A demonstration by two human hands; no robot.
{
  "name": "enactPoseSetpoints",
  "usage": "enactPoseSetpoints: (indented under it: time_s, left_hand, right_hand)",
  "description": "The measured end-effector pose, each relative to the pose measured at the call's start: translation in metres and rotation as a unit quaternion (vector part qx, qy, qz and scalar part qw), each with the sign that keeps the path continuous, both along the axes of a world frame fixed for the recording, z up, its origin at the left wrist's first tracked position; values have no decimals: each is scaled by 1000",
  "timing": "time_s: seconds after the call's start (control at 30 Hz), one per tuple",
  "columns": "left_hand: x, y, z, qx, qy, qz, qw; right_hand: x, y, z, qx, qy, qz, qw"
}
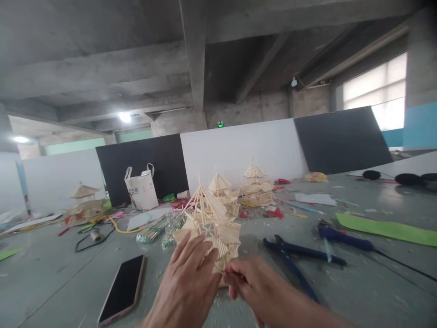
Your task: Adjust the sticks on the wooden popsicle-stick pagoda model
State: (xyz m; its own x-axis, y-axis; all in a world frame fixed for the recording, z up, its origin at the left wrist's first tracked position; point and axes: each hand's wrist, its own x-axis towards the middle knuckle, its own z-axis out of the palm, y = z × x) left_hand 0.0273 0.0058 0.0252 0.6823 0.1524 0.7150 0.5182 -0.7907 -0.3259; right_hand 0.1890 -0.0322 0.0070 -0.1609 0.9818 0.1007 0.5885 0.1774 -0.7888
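A pale wooden stick model of a pavilion, with a pointed, partly covered roof, stands on the table in front of me. My left hand lies over its near left side, fingers stretched out and touching it. At the model's near lower edge, my right hand is closed in a pinch on a thin pale stick. The stick's far end meets the model, but its exact join is hard to make out. Both hands cover much of the model's base.
A phone lies left of my hands. Pliers and a corded blue-handled tool lie to the right. Behind are bundled sticks in plastic, similar models, a white bag, paper scraps and upright boards.
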Motion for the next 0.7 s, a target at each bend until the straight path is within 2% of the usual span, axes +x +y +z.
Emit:
enactPoseSetpoints:
  time_s: [0.17,0.23,0.47,0.6,0.7]
  left_hand:
    - [-3,2,-8,-48,0,-10,999]
    - [-5,1,-10,-68,-2,-10,998]
    - [-7,-1,-15,-109,-10,8,994]
    - [-10,-1,-23,-107,1,1,994]
    - [-13,-3,-32,-119,18,3,993]
  right_hand:
    - [-6,-6,9,108,-77,20,991]
    - [-9,-7,11,129,-90,27,987]
    - [-12,-9,8,96,-180,1,979]
    - [-14,-8,3,106,-201,14,974]
    - [-19,-7,-8,93,-213,43,972]
